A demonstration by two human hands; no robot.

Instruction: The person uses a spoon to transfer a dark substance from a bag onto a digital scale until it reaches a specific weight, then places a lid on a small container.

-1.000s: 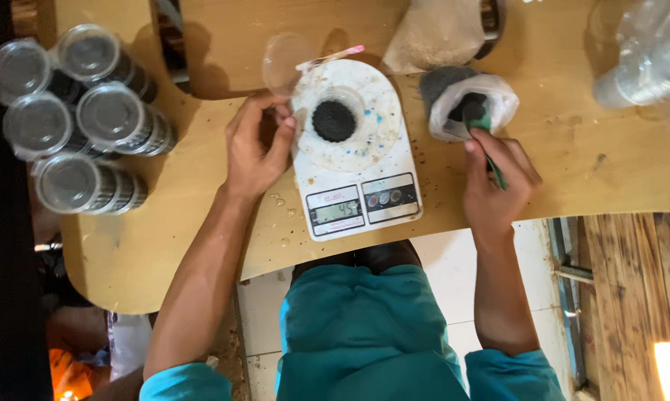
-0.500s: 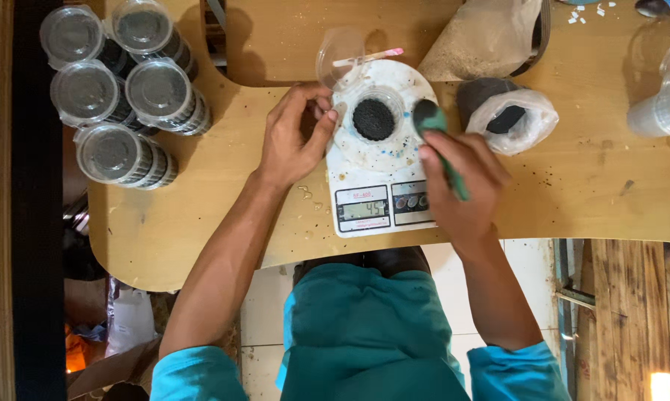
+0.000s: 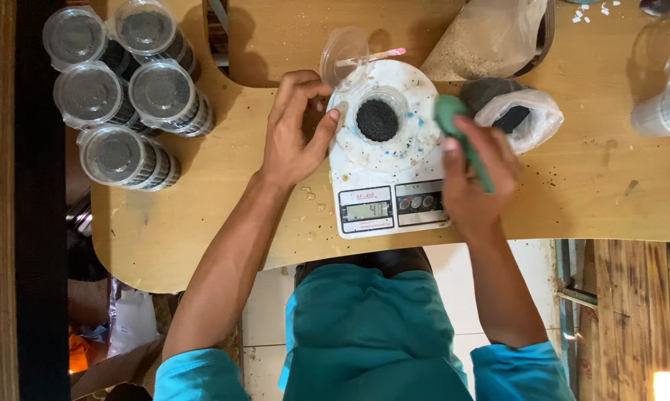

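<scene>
A white digital kitchen scale (image 3: 389, 199) sits on the wooden table (image 3: 201, 215) in front of me. On its round platform stands a small clear cup (image 3: 377, 119) with dark granules in it. My left hand (image 3: 294, 130) rests at the scale's left edge, fingertips touching the cup's side. My right hand (image 3: 474, 174) holds a green spoon (image 3: 453, 119), its bowl hovering just right of the cup. Behind it, a clear plastic bag of dark granules (image 3: 517, 111) lies open.
Stacks of lidded clear cups (image 3: 119, 96) filled with dark material lie at the table's left. A loose clear lid (image 3: 344, 56) and a pink stick (image 3: 385, 54) lie behind the scale. A bag of sandy material (image 3: 491, 33) is at the back, clear cups (image 3: 665, 96) at far right.
My right hand carried the green spoon from the bag of dark granules over to the cup on the scale. My left hand stayed at the cup's left side.
</scene>
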